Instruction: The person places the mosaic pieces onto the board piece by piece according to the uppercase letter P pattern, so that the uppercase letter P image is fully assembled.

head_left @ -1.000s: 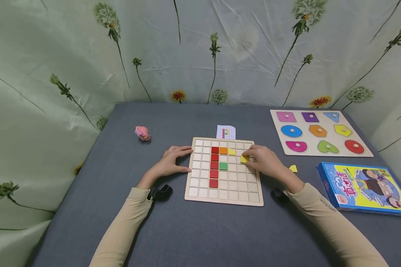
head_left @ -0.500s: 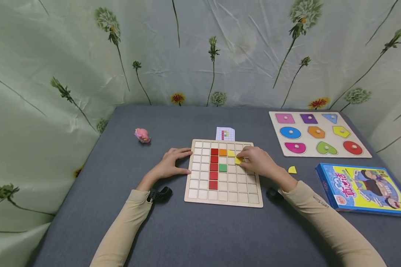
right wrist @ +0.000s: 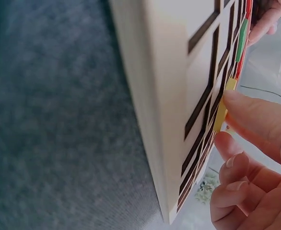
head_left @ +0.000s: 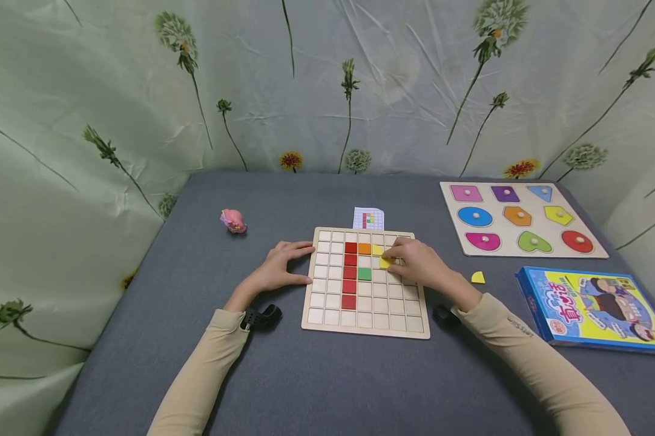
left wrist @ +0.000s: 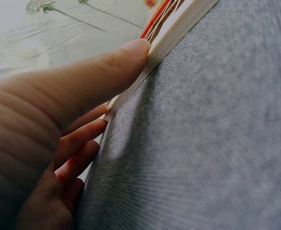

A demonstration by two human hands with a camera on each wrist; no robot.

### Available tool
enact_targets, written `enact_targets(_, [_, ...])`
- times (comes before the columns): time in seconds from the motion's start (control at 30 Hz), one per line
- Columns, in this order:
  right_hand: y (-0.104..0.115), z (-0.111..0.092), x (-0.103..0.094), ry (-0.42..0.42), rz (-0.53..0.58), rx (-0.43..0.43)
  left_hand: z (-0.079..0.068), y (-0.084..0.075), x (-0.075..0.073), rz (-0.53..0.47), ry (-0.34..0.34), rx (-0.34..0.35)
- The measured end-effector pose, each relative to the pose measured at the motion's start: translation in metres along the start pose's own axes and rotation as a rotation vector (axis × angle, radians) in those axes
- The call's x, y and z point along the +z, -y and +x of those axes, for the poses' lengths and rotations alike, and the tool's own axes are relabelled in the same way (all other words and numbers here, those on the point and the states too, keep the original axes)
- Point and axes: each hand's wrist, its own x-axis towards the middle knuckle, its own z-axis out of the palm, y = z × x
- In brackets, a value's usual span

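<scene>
A wooden grid board (head_left: 381, 320) lies flat on the table. In its squares sit a column of red tiles (head_left: 350, 272), an orange tile (head_left: 364, 249), a green tile (head_left: 364, 274) and a yellow tile (head_left: 378, 249). My right hand (head_left: 421, 265) pinches another yellow tile (right wrist: 221, 112) between thumb and finger, low over the board, just below the first yellow one. Whether it touches the board there I cannot tell. My left hand (head_left: 275, 267) rests against the board's left edge, its thumb (left wrist: 116, 67) and fingertips touching the rim.
A printed grid card (head_left: 368, 218) lies behind the board. A yellow rounded piece (head_left: 477, 277) is to the right, near a blue-edged box (head_left: 600, 309) and a knobbed shape puzzle (head_left: 523, 233). A pink figurine (head_left: 233, 220) stands at left.
My right hand has moved left across the board with the yellow tile, from near the right edge to below the first yellow tile. My left hand stays at the board's edge.
</scene>
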Motion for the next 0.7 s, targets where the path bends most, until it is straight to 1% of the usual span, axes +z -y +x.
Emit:
enact_targets(0.27, [0.0013,0.0041,0.0003,-0.013,-0.004,-0.025,-0.0002,-0.0003,-0.0004,0.006,-0.003,-0.003])
enact_targets(0.43, [0.0013,0.0061,0.0030,-0.038,-0.025,-0.042,0.0007,0.0002,0.0006,0.006,0.001,-0.004])
enact_targets(0.7, [0.0035,0.0086,0.0058,-0.058,-0.020,-0.031,0.0002,-0.0009,-0.0002,0.011,0.001,-0.001])
